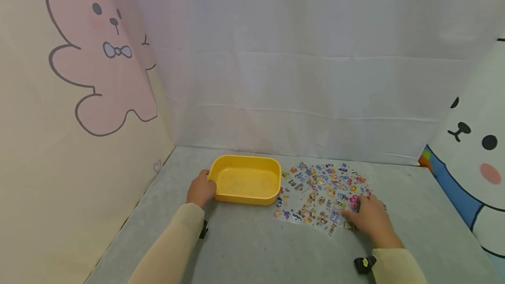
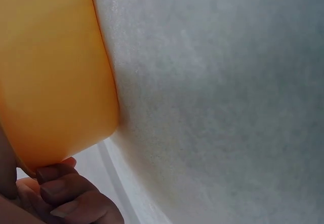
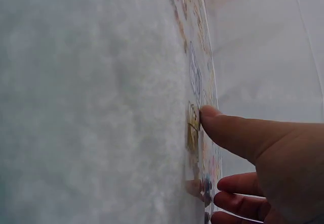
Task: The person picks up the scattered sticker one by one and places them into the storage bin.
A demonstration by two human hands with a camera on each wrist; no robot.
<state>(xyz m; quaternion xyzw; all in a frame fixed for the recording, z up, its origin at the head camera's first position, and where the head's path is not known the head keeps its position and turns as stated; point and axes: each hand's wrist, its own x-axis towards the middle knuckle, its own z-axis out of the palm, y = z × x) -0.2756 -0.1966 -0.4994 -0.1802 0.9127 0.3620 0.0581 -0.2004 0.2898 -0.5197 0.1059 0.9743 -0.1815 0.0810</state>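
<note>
Two hands on my screen: the left hand (image 1: 201, 190) is on the yellow tray (image 1: 246, 198), the right hand (image 1: 372, 220) is at the near right part of the printed sheet (image 1: 323, 196); both things are on the grey table (image 1: 256, 244).

Yellow tray: it stands with its rim up, left of the middle of the table, toward the far side. I see no printed piece inside, so I judge that the work is at an early stage.

Printed sheet: it lies flat, just to the right of the tray, with many small coloured pictures. Whether it is one sheet or several, I cannot tell. As I judge, most of the handling of it is left to do.

Left hand's pose: its fingers are curled round the left end of the tray, at the rim; this grip I count as done. The arm reaches forward from the near left, in a pale sleeve (image 1: 167, 246).

Right hand's pose: it reaches in from the near right, its back turned up. The thumb is straight, with the tip at the sheet; the other fingers are slightly bent, and between them and the thumb is a moderate gap. I do not see that it pinches anything.
</note>
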